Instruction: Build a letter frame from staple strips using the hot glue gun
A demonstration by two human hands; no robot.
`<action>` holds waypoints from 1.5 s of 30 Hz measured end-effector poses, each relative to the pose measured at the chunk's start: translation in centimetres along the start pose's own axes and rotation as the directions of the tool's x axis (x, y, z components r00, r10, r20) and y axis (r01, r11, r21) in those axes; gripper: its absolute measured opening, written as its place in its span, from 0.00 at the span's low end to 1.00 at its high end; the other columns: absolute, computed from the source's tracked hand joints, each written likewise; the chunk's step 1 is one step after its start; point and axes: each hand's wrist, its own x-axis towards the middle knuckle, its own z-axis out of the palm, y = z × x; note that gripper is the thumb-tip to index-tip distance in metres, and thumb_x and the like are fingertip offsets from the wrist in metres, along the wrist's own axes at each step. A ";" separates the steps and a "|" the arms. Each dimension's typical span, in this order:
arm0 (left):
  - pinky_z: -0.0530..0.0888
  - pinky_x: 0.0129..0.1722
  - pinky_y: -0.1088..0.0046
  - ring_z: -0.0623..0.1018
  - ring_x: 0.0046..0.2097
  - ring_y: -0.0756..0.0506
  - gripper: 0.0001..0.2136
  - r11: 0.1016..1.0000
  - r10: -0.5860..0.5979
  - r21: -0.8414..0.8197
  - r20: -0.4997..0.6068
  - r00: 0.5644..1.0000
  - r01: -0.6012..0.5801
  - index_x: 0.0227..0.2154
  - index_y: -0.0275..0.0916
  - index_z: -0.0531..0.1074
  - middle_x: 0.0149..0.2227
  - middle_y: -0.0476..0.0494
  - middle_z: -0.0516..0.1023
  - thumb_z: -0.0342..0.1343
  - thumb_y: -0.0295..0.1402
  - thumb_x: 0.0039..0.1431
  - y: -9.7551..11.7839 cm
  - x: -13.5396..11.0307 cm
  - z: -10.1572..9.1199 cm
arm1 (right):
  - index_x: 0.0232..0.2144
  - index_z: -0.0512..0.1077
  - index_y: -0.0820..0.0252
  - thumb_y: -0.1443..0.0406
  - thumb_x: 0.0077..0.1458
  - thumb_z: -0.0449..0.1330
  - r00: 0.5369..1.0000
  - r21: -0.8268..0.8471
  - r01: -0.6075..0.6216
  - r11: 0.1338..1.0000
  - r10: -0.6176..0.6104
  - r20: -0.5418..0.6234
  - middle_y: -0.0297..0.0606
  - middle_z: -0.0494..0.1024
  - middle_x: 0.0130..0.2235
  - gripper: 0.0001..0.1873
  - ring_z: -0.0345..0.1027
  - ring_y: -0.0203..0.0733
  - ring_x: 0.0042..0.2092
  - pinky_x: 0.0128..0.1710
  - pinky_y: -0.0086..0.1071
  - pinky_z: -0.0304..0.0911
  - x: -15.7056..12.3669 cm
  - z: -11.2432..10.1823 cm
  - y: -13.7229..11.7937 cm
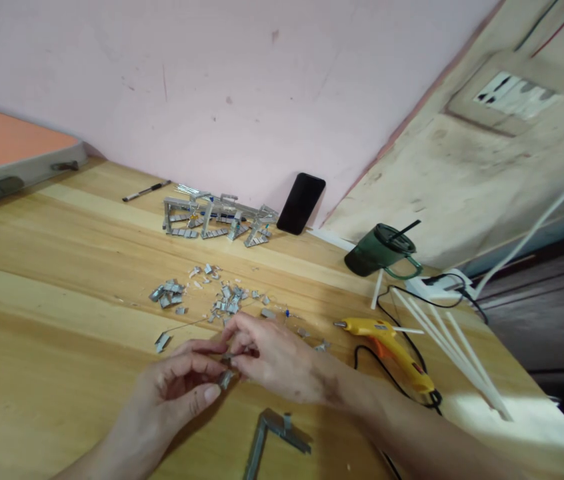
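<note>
My left hand (177, 387) pinches a small grey folded piece (226, 379) between thumb and fingers, just above the wooden table. Close against it, my right hand (272, 353) has its fingertips closed at the upper end of that piece; whether it grips a separate bit is hidden. A thin strand runs from near the fingers to another small grey piece (163, 342) at the left. Beyond the hands lies a loose pile of small grey pieces (229, 299), with a second cluster (167, 292) to its left. An angled grey frame (282, 430) rests nearer me.
Several assembled grey frames (217, 217) stand near the wall beside a leaning phone (302, 203). To the right are a yellow glue gun (387, 347), white glue sticks (455, 350), a green mug (379, 250) and a power strip (439, 285) with black cables. A pen (146, 191) lies at the back left.
</note>
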 end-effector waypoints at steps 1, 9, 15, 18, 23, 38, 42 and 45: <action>0.75 0.40 0.68 0.77 0.43 0.40 0.07 0.999 -0.019 -0.036 0.029 0.999 0.020 0.25 0.43 0.79 0.38 0.43 0.80 0.62 0.40 0.46 0.0 0.0 0.0 | 0.38 0.66 0.57 0.76 0.47 0.54 1.000 0.022 -0.003 1.000 0.003 0.011 0.27 0.75 0.27 0.15 0.67 0.32 0.28 0.31 0.25 0.59 0.0 0.1 0.0; 0.74 0.39 0.71 0.77 0.39 0.43 0.05 0.991 -0.024 -0.132 0.068 0.997 0.032 0.26 0.43 0.79 0.34 0.45 0.78 0.61 0.37 0.48 0.0 -0.1 -0.1 | 0.36 0.66 0.58 0.73 0.48 0.55 1.000 0.239 -0.001 0.971 -0.006 0.028 0.30 0.77 0.28 0.11 0.71 0.34 0.31 0.35 0.28 0.63 0.4 1.0 1.5; 0.75 0.38 0.71 0.78 0.37 0.44 0.06 0.992 -0.012 -0.128 0.061 0.998 0.019 0.27 0.44 0.79 0.32 0.46 0.79 0.59 0.38 0.51 -0.4 -0.3 -0.1 | 0.32 0.65 0.58 0.74 0.45 0.55 0.997 0.466 -0.065 0.882 0.035 0.074 0.27 0.72 0.23 0.10 0.69 0.34 0.26 0.30 0.29 0.64 0.4 1.5 1.4; 0.75 0.41 0.70 0.78 0.38 0.44 0.06 0.977 -0.030 -0.211 0.055 0.998 0.041 0.29 0.44 0.78 0.34 0.47 0.78 0.59 0.38 0.52 -0.8 -0.6 -0.3 | 0.30 0.65 0.59 0.70 0.45 0.59 0.993 0.671 -0.098 0.735 0.032 0.110 0.26 0.71 0.22 0.08 0.68 0.32 0.23 0.26 0.28 0.63 0.4 1.4 1.3; 0.74 0.42 0.69 0.77 0.41 0.43 0.06 0.967 -0.072 -0.243 0.001 0.997 0.071 0.30 0.45 0.77 0.36 0.47 0.77 0.60 0.39 0.51 -1.6 -1.0 -0.5 | 0.30 0.68 0.62 0.61 0.39 0.67 0.989 0.850 -0.122 0.512 -0.006 0.145 0.30 0.74 0.22 0.16 0.70 0.35 0.21 0.21 0.28 0.65 0.7 1.8 1.8; 0.75 0.41 0.71 0.77 0.39 0.44 0.08 0.990 0.012 -0.140 -0.037 0.999 -0.017 0.27 0.46 0.78 0.33 0.47 0.77 0.61 0.43 0.49 -0.6 -1.2 -0.8 | 0.27 0.69 0.64 0.61 0.37 0.66 0.979 0.926 -0.095 0.365 0.205 0.020 0.31 0.74 0.21 0.15 0.69 0.34 0.20 0.19 0.26 0.63 -0.1 3.8 0.3; 0.76 0.38 0.73 0.77 0.38 0.45 0.07 0.989 0.015 -0.145 -0.010 1.000 -0.016 0.28 0.47 0.78 0.33 0.48 0.77 0.61 0.42 0.49 -0.3 -1.3 -0.8 | 0.27 0.68 0.63 0.61 0.38 0.65 0.961 0.850 -0.041 0.526 0.253 -0.110 0.28 0.72 0.20 0.14 0.67 0.31 0.19 0.20 0.26 0.63 0.2 3.6 0.4; 0.76 0.34 0.72 0.77 0.36 0.44 0.08 0.995 0.004 -0.103 0.007 1.000 -0.003 0.27 0.46 0.78 0.33 0.47 0.77 0.60 0.43 0.50 -0.2 -1.4 -1.0 | 0.27 0.68 0.62 0.62 0.38 0.65 0.927 0.819 -0.010 0.573 0.313 -0.208 0.27 0.72 0.21 0.13 0.67 0.30 0.19 0.21 0.25 0.63 0.6 2.5 1.3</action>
